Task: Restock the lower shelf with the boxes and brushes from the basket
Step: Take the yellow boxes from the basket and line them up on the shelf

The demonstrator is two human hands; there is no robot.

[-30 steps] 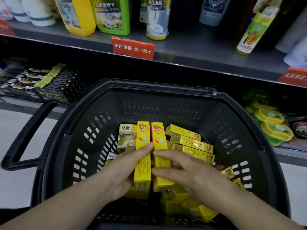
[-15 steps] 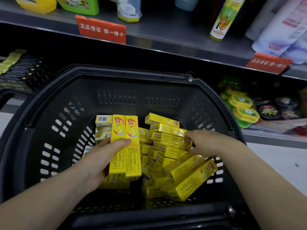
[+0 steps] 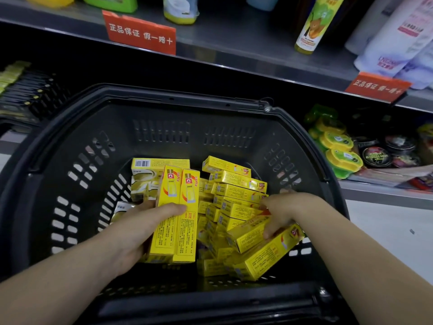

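Observation:
A black plastic basket (image 3: 77,127) fills the middle of the view and holds several yellow boxes (image 3: 236,193) in a loose pile. My left hand (image 3: 138,231) grips two long yellow boxes (image 3: 175,214) side by side, thumb across their fronts. My right hand (image 3: 283,214) reaches into the pile at the basket's right side, its fingers curled around the end of a yellow box (image 3: 250,233). Pale gold boxes (image 3: 145,181) lie at the back left of the basket. Black brushes (image 3: 25,92) lie in a row on the lower shelf at far left.
The lower shelf at right carries green and yellow round tubs (image 3: 337,148) and dark round tins (image 3: 379,156). The upper shelf (image 3: 234,43) holds bottles, with red price tags (image 3: 140,31) on its edge. White floor shows at right.
My right hand left the boxes in my left hand, moved to the pile at the right and curled onto a box there. The view shifted right and slightly down.

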